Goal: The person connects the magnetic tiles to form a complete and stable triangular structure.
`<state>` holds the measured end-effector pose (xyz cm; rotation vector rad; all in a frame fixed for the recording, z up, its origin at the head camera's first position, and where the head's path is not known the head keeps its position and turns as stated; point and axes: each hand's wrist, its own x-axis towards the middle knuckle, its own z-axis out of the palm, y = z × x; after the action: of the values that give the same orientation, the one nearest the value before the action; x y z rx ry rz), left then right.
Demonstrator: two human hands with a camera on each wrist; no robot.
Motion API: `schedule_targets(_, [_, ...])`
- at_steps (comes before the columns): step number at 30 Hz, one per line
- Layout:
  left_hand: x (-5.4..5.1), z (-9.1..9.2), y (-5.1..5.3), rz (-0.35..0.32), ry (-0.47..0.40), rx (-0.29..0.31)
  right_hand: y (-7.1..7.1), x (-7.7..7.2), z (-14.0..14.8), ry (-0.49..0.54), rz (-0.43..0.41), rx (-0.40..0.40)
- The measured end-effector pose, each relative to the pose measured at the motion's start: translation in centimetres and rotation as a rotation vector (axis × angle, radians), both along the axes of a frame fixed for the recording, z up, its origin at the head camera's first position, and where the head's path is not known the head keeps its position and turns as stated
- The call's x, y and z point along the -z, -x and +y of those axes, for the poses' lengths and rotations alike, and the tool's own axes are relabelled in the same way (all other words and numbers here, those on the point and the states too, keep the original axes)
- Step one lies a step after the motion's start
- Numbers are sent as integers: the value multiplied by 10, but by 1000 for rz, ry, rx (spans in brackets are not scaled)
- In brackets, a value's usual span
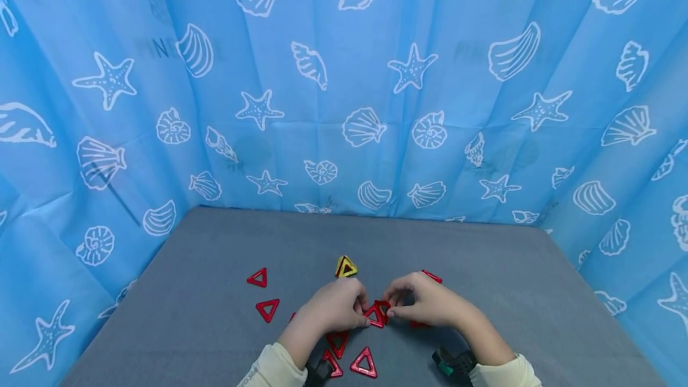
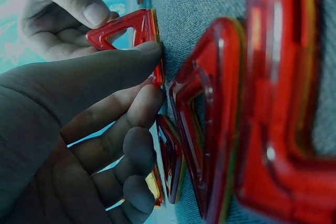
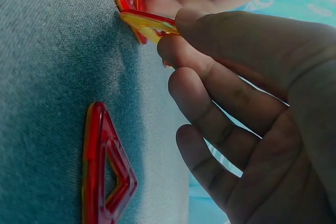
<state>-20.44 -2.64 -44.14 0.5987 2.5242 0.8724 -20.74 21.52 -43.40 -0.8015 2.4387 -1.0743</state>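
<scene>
My left hand [image 1: 335,306] pinches a red triangular frame tile [image 1: 376,317] between thumb and fingers, near the table's middle. From the other side my right hand [image 1: 428,300] pinches a second red triangular tile [image 3: 149,20] by its corner; a yellow face shows on it in the right wrist view. The two tiles meet at an edge, the second one tilted up off the table. Several more red triangular tiles lie around the left hand, among them one tile [image 1: 364,363] in front and one [image 1: 337,344] below the wrist, partly covered.
On the grey tabletop [image 1: 484,261], two red tiles lie to the left, one [image 1: 258,278] behind the other [image 1: 267,310]. A yellow triangular piece [image 1: 346,266] with red beneath sits behind the left hand. Another red tile [image 1: 432,276] is partly behind the right hand. A blue shell-patterned curtain [image 1: 333,100] surrounds the table.
</scene>
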Motion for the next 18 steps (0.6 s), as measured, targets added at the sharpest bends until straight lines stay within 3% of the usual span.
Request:
schedule_targets(7, [1,-4,4,62,-14,13,-1,0,-2,-2,22,-5])
schedule_targets(13, [-2,-14,7,69,-55,25,-2,1,-2,1,14,-2])
schedule_targets(18, [-7,-28,10,73,-68,-15,-2,2,-1,7,20,-7])
